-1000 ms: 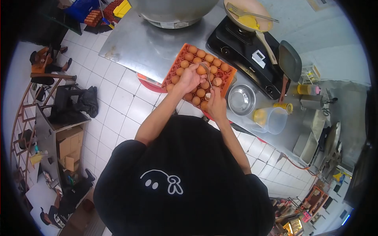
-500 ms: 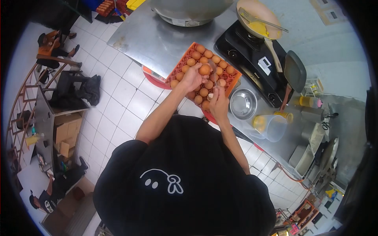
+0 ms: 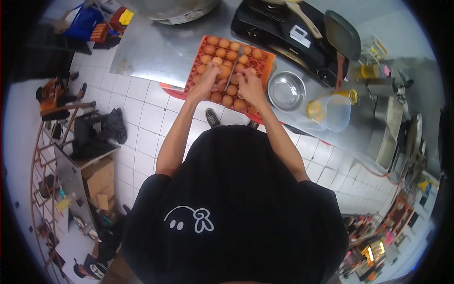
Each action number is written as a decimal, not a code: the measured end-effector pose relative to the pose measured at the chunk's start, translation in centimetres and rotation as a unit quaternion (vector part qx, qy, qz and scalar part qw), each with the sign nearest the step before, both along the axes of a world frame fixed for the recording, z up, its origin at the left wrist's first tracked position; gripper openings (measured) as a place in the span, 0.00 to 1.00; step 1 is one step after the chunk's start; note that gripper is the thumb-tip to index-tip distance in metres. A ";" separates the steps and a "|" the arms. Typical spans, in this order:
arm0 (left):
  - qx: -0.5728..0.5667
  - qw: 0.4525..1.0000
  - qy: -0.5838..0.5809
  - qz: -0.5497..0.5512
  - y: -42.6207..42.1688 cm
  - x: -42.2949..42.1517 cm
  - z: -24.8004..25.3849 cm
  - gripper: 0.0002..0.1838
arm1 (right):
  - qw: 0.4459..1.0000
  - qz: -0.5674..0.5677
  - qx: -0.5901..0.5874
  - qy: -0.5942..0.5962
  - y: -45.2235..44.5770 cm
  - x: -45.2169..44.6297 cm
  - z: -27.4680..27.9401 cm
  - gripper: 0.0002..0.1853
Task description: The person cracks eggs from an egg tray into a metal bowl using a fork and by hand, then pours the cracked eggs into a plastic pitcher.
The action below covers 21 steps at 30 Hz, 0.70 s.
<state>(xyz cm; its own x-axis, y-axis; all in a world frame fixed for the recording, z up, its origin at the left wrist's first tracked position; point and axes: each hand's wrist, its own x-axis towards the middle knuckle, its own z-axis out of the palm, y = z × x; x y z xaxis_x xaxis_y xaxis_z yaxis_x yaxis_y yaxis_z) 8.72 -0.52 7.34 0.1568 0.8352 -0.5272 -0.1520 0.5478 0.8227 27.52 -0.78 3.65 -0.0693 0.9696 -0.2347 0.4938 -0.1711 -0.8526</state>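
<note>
My left hand (image 3: 204, 86) is closed around a brown egg (image 3: 224, 72) above the left-middle part of the tray. To its right, my right hand (image 3: 251, 89) has its fingers curled together over the tray; what they hold, if anything, is hidden. A thin metal utensil, possibly a knife (image 3: 235, 66), slants between the two hands, its wider end pointing away from me. I cannot tell which hand it touches. Under both hands lies an orange-red plastic egg tray (image 3: 267, 64) with several brown eggs (image 3: 222, 42) in its cups.
A steel bowl (image 3: 286, 91) stands right of the tray, near a clear plastic jug (image 3: 336, 115) with something yellow beside it. Behind are a black gas stove (image 3: 269, 29) and a dark square pan (image 3: 341, 35). A large metal vessel (image 3: 175, 10) sits at the back left.
The view has shifted, so the counter appears further left and higher. My right hand has come up closer to my left hand, over the tray. The left hand still has the egg.
</note>
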 end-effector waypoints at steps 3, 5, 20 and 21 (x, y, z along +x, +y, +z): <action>0.097 0.981 0.091 -0.142 1.0 3.1 -2.3 0.16 | 0.991 0.009 0.062 0.116 -1.6 4.5 0.9 0.20; 0.163 0.945 0.122 -0.258 1.2 5.8 -2.6 0.18 | 0.986 0.064 0.024 0.153 -2.7 7.5 3.3 0.25; 0.151 0.852 0.226 -0.448 2.5 22.9 -4.8 0.36 | 0.989 -0.002 0.106 -0.105 -5.6 18.5 -2.2 0.17; 0.129 0.852 0.205 -0.463 2.9 22.9 -5.0 0.36 | 0.990 -0.009 0.095 -0.108 -5.5 18.4 -2.4 0.16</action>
<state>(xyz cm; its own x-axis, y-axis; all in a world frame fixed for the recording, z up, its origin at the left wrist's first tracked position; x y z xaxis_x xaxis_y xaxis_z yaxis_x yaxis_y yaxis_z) 31.63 2.37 2.33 0.6589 0.5497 -0.5135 0.5769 0.0688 0.8139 45.97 -6.29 1.23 -0.0194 0.9983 -0.0548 0.6664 -0.0279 -0.7450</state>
